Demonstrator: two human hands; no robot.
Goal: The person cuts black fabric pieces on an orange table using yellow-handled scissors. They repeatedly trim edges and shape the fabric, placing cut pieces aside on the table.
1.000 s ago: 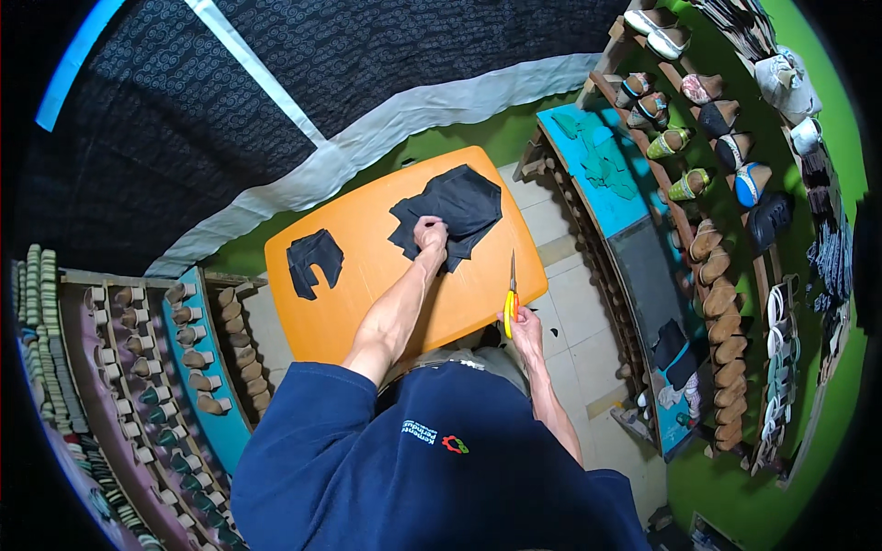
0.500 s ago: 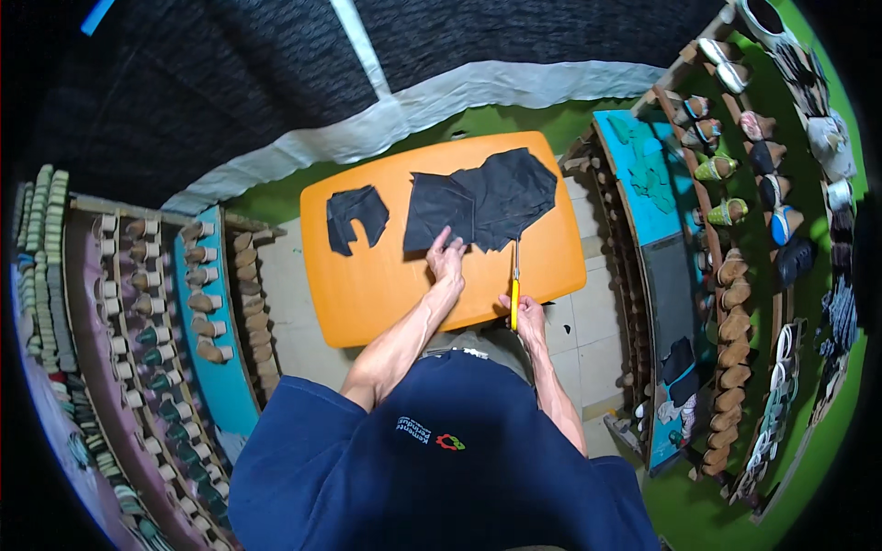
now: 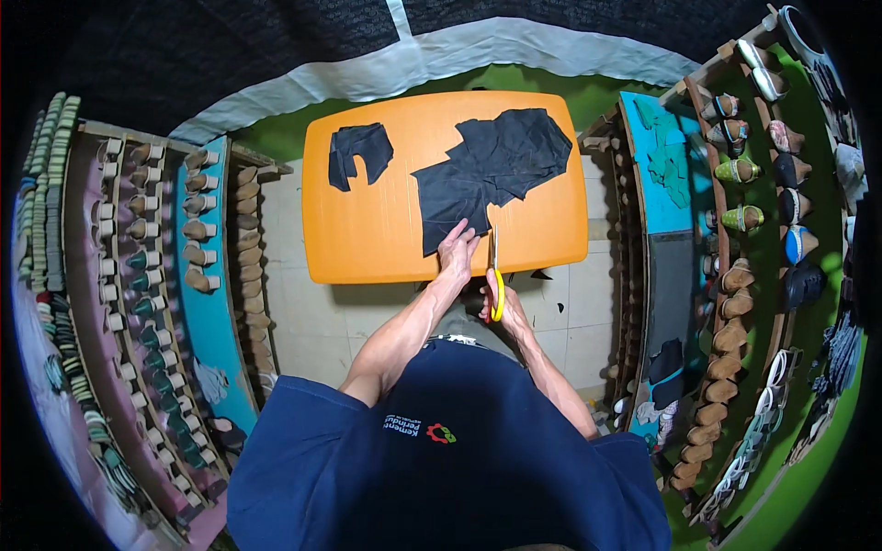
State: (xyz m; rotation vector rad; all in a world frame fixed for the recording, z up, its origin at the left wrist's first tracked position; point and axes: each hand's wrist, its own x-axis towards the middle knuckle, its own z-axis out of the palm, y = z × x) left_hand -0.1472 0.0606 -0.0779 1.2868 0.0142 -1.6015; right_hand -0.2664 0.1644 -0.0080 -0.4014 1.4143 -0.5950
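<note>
A large irregular sheet of black material [image 3: 501, 151], which looks like leather or fabric, lies creased on the orange table. My left hand [image 3: 458, 250] grips its near edge, fingers over the top. To the right, my right hand [image 3: 507, 308] holds a pair of scissors [image 3: 497, 294] with yellow handles. Their blades point away from me, beside the sheet's near right edge; whether they touch it is hard to tell. A smaller black piece [image 3: 375, 151] with a notch cut in it lies apart at the table's left.
The orange table [image 3: 358, 248] has rounded corners. Racks of shoe lasts [image 3: 200, 230] stand on the left, and more lasts and shoes [image 3: 738, 275] line the right. A blue board with green scraps [image 3: 663, 165] is right of the table. Dark scraps [image 3: 560, 308] lie on the floor.
My left hand has gone from resting on the sheet to gripping its near edge. The sheet has turned and come nearer the front edge. The scissors have moved left and back towards me.
</note>
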